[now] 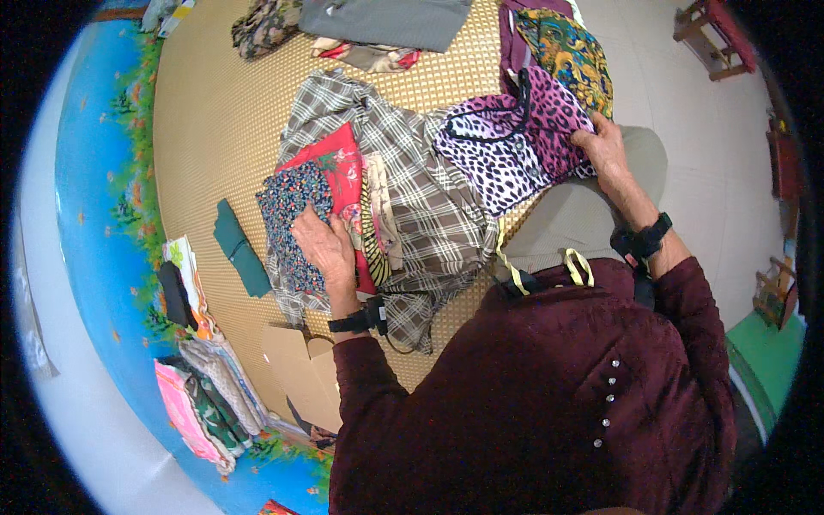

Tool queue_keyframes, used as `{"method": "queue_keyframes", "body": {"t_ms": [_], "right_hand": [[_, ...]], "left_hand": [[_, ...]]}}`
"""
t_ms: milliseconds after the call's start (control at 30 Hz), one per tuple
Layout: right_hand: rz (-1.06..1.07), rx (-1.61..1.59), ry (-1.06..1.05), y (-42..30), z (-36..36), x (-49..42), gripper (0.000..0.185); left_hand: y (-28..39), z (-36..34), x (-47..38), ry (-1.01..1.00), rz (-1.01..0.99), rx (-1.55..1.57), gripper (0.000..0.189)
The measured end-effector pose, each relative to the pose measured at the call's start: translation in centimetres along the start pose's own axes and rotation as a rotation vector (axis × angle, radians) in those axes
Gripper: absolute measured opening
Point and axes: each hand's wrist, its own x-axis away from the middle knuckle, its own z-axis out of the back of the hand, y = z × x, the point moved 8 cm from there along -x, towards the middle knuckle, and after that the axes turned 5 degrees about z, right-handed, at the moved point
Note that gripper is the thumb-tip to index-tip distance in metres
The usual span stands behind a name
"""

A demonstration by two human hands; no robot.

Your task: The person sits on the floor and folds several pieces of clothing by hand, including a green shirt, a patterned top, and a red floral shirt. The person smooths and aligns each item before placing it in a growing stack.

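Note:
My left hand [326, 246] lies palm down, fingers slightly apart, on a folded dark floral cloth [296, 193]. Under that cloth is a red floral garment [338, 152] with other folded patterned cloths beside it, all on a spread brown plaid garment [412, 193]. My right hand [602, 145] pinches the right edge of a leopard-print garment [496, 151], part white and part pink, with dark trim and buttons. This garment overlaps the plaid one and reaches my knee. Just beyond it lies a yellow, blue and green patterned cloth [570, 58].
A rolled green cloth [243, 250] rests on the woven mat [212, 129] at left. An opened cardboard box [299, 367] stands near my left forearm. Folded textiles [199, 412] line the blue painted wall [96, 193]. A grey cloth [386, 19] lies at the top; a wooden stool [714, 38] stands upper right.

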Motion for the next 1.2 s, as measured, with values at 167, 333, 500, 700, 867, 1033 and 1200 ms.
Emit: {"method": "queue_keyframes", "body": {"t_ms": [167,333,500,700,867,1033,1200], "right_hand": [[0.057,-0.026,0.026,-0.7,0.1,0.1,0.028],[0.037,-0.064,0.008,-0.3,-0.1,-0.2,0.026],[0.010,-0.069,0.023,0.1,-0.3,-0.3,0.022],[-0.016,-0.103,0.001,-0.7,-0.4,0.3,0.025],[0.031,-0.049,-0.027,-1.3,-0.2,0.3,0.027],[-0.029,-0.030,-0.043,0.0,-0.2,-0.2,0.028],[0.080,0.179,-0.032,-0.4,0.1,-0.2,0.038]], "left_hand": [[-1.3,-0.8,-1.3,-0.025,-0.003,0.018,0.047],[0.2,-1.9,-1.4,0.092,0.013,0.134,0.032],[5.2,-2.3,0.2,0.206,-0.300,0.263,0.037],[4.7,-2.2,-0.4,0.080,-0.107,0.045,0.050],[4.3,-2.2,-0.2,0.038,0.004,0.033,0.062],[1.9,-3.1,-1.2,-0.009,0.089,0.078,0.039],[-8.6,-1.9,-2.5,0.057,0.529,0.915,0.033]]}}
